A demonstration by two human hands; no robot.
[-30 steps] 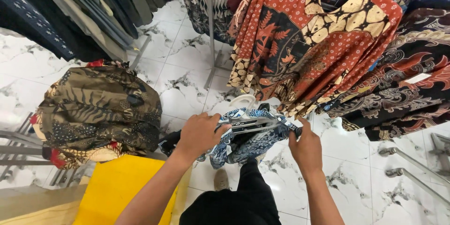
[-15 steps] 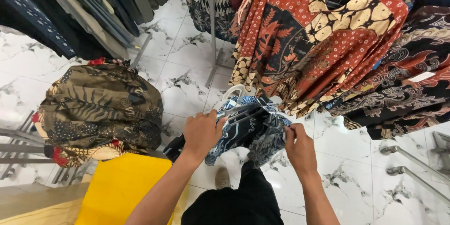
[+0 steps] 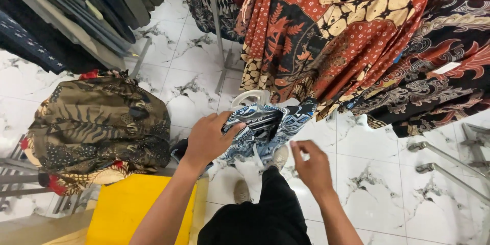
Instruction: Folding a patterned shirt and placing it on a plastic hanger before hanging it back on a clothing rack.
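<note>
Head camera, looking down: a person stands on a white marble-patterned floor (image 3: 367, 173) between clothing racks. The left hand (image 3: 208, 138) has its grip closed on a bundle of blue-and-white patterned garments (image 3: 260, 130), pinching the cloth together with the white hangers (image 3: 250, 97) whose hooks rise just above the fingers; gathering them in one fist appears to keep the bundle from sliding apart. The right hand (image 3: 312, 166) hovers just beside the bundle's lower edge, its grip open and empty, fingers loosely curled and clear of the cloth. The bundle hangs at about waist height above the person's black trousers (image 3: 265, 219) and pale shoes (image 3: 278, 157).

Directly beyond, a red-and-black batik shirt (image 3: 326, 35) hangs on a rack with darker patterned shirts (image 3: 439, 87) to its right. To the left, a heap of brown-and-olive patterned garments (image 3: 97, 127) is draped over a low rack, above a yellow surface (image 3: 138, 214). Dark clothes (image 3: 66, 15) hang along the upper left.
</note>
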